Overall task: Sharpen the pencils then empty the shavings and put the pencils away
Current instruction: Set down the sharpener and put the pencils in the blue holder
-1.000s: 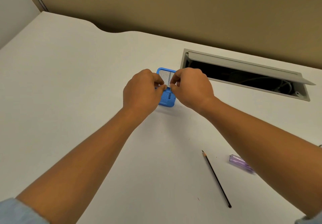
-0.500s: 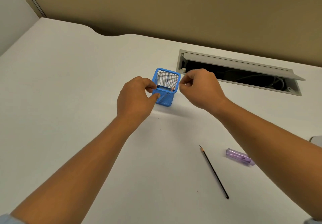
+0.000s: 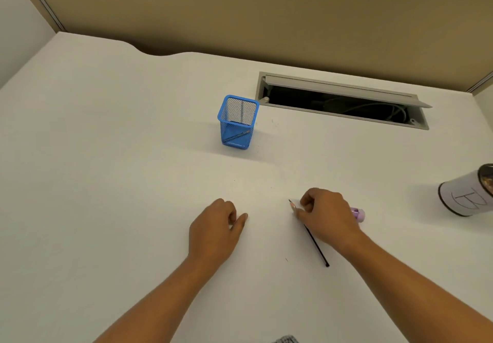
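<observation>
**Desk inventory: pencils, holder, sharpener, hands**

- Desk (image 3: pixel 106 155): white surface carrying every item listed.
- Blue mesh pencil holder (image 3: pixel 237 122): upright, at mid-desk, just left of the cable hatch. One pencil in the holder (image 3: pixel 236 136) leans diagonally inside, visible through the mesh.
- Cable hatch (image 3: pixel 344 99): grey recessed opening with its lid raised, cables visible within.
- Black pencil (image 3: pixel 316 244): lies flat on the desk, sharpened tip pointing away towards the upper left, rear end nearest the person.
- Right hand (image 3: pixel 329 214): fingers curled, thumb and forefinger pinched on the black pencil close to its tip.
- Purple sharpener (image 3: pixel 357 213): on the desk, mostly hidden behind the right hand.
- Left hand (image 3: pixel 216 229): loosely curled, holding nothing, low over the desk, well apart from the holder.
- White cylindrical container (image 3: pixel 466 193): lies tilted at the right edge, marked with a hand-drawn sign.
</observation>
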A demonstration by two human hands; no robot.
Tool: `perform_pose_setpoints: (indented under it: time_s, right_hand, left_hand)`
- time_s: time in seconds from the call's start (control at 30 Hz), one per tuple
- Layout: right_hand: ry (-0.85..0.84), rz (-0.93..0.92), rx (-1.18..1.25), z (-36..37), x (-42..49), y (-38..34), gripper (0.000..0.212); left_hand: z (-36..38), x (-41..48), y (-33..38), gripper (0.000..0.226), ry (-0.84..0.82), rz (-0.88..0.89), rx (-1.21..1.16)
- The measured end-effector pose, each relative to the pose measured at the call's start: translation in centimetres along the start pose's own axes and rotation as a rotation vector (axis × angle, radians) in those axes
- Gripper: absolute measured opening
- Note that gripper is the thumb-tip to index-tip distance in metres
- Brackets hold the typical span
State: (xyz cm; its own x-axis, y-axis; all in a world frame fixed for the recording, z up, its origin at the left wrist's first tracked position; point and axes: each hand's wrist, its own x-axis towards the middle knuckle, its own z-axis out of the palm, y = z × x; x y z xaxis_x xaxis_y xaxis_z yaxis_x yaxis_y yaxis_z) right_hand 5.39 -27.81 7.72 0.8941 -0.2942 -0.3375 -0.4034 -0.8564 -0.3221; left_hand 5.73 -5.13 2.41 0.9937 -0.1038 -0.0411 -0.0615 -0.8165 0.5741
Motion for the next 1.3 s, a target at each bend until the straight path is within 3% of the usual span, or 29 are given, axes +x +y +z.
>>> perform_pose_setpoints:
  time_s: [0.23, 0.7, 0.93, 1.13, 1.3]
  right_hand:
    - [0.045, -0.108, 0.035, 1.6, 0.8, -0.6, 0.015]
    - [-0.005, -0.141, -0.186, 1.7, 3.0, -2.6, 0.013]
    - [0.049, -0.111, 0.053, -3.2, 5.0, -4.6, 0.007]
    - [-0.038, -0.199, 0.010, -5.2, 5.4, -7.2, 0.004]
    - [0.239, -0.372, 0.398, -9.2, 5.7, -10.2, 0.013]
  left_hand:
    - [1.5, -1.1, -0.7, 0.043, 0.118, 0.287, 0.244]
    - [1.9, -0.8, -1.0, 0.042, 0.138, 0.308, 0.247]
    - [1.9, -0.7, -1.1, 0.043, 0.130, 0.303, 0.248]
    - [2.0, -0.7, -1.0, 0.043, 0.132, 0.297, 0.254]
    - [2.0, -0.8, -1.1, 0.042, 0.132, 0.298, 0.262]
